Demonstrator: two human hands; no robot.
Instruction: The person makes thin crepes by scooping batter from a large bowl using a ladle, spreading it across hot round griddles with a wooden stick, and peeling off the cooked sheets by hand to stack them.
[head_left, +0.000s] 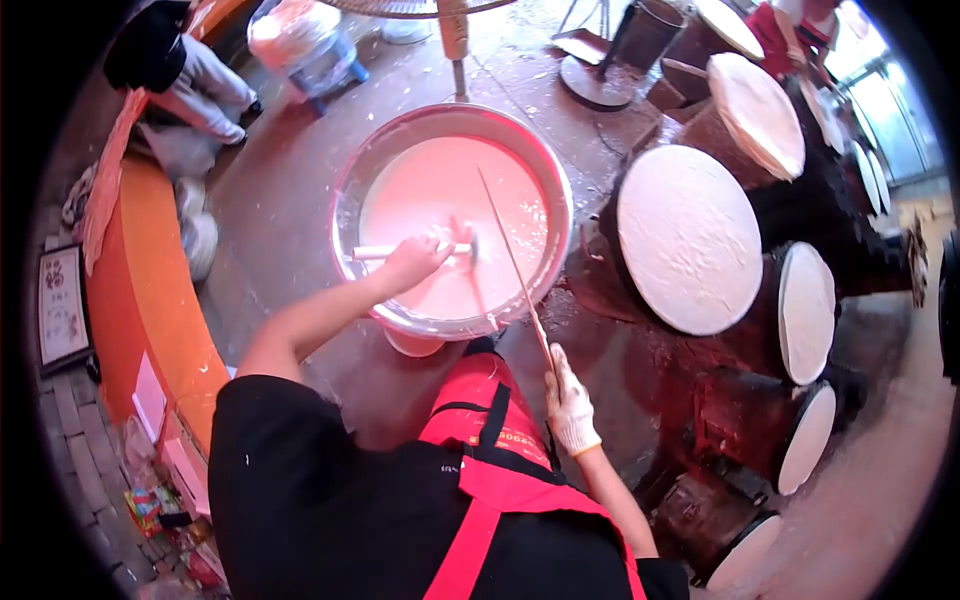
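A wide metal basin (345, 185) of pale, pink-lit batter (410, 190) stands on the floor before me. Over it, my bare left hand (418, 262) is closed around a white-handled tool (375, 253). The tool's dark end is at the batter and its shape is hard to make out. My right hand (572, 405), in a white knit glove, grips a long thin stick (520, 272) near its lower end. That stick slants up and left across the basin's right side, its tip above the batter. The gloved fingers partly hide its grip.
Round griddles on dark drums, each covered with a pale sheet (690, 240), line my right. An orange counter (165, 290) curves along the left. A wooden-handled pole (454, 35) stands beyond the basin. Other people (175, 70) are at upper left and upper right.
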